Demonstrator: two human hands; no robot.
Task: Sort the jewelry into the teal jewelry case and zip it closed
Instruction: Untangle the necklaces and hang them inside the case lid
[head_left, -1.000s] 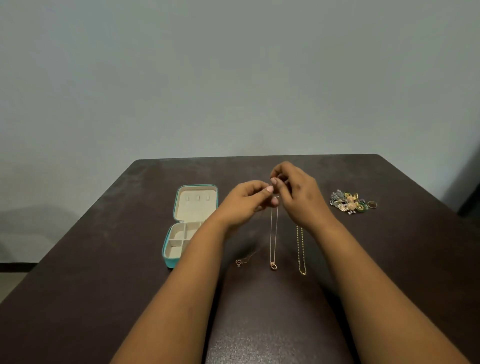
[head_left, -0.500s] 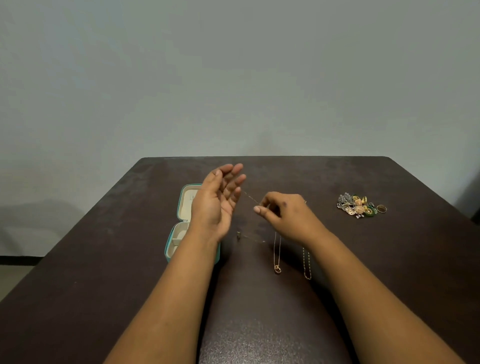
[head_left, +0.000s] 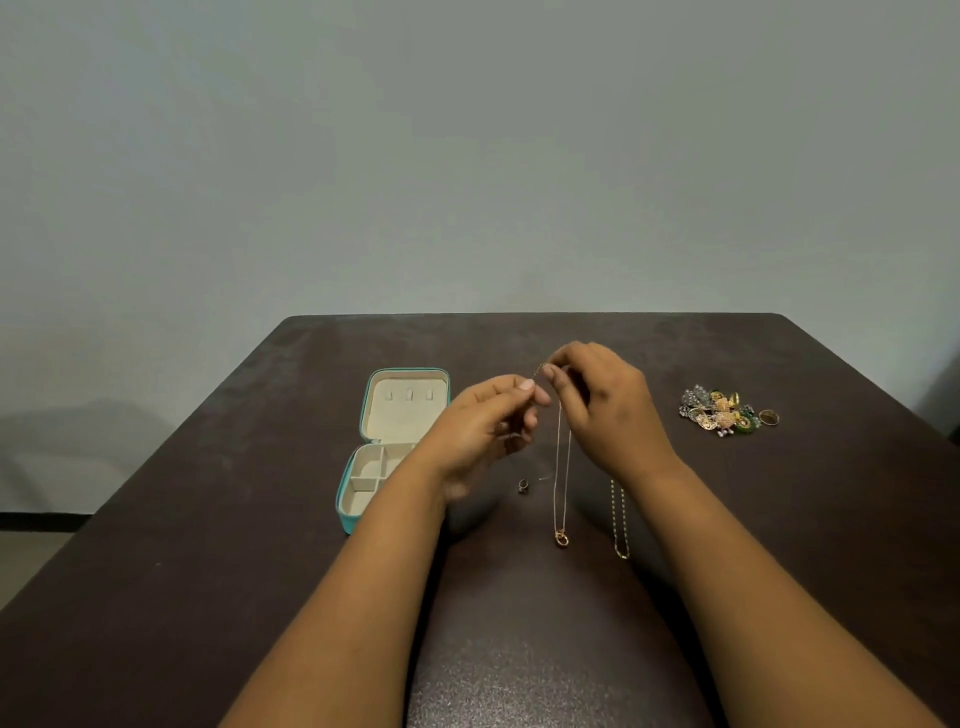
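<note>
Midway over the desk (head_left: 260, 519), left hand (head_left: 483, 431) and right hand (head_left: 602, 405) both pinching a thin chain necklace (head_left: 561, 467), open teal case (head_left: 389, 441) toward the left edge

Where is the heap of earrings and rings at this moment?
In the head view the heap of earrings and rings lies on the table, far right, beyond the right hand and well apart from the open teal case.

I saw both hands, left (head_left: 480, 431) and right (head_left: 605, 400), pinching a thin chain (head_left: 540, 370) above the table (head_left: 208, 519); teal case (head_left: 395, 441) lay open at left.
</note>
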